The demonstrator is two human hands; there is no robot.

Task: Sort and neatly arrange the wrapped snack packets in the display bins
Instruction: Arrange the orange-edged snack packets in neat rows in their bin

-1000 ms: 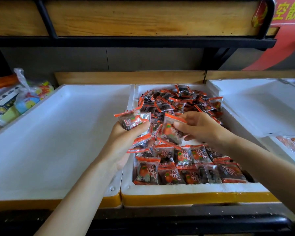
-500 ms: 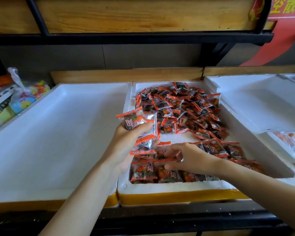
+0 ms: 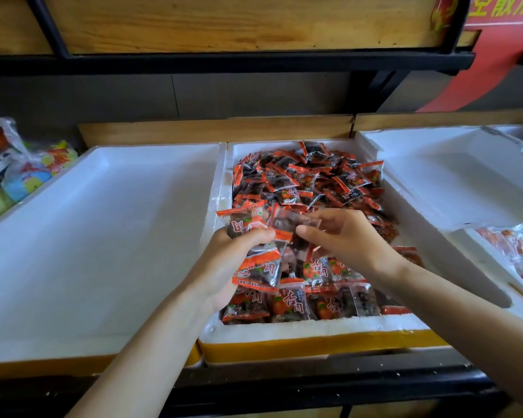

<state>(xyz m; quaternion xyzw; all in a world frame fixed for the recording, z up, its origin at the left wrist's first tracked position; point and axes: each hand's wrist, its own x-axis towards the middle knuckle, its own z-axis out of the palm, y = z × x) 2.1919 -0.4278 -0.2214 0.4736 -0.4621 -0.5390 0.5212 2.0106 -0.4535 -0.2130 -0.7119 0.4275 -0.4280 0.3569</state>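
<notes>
The camera sits on my head. It looks forward and down at the middle bin (image 3: 311,330), from close above its front edge. I also see the bin left of it (image 3: 103,236) and the bin right of it (image 3: 450,182).

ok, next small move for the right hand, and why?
Probably draw the packet pinched by the right hand off the stack of packets in the left hand and lay it flat against the neat rows at the foam bin near end: those lie ordered, the loose pile behind is unsorted.
</notes>
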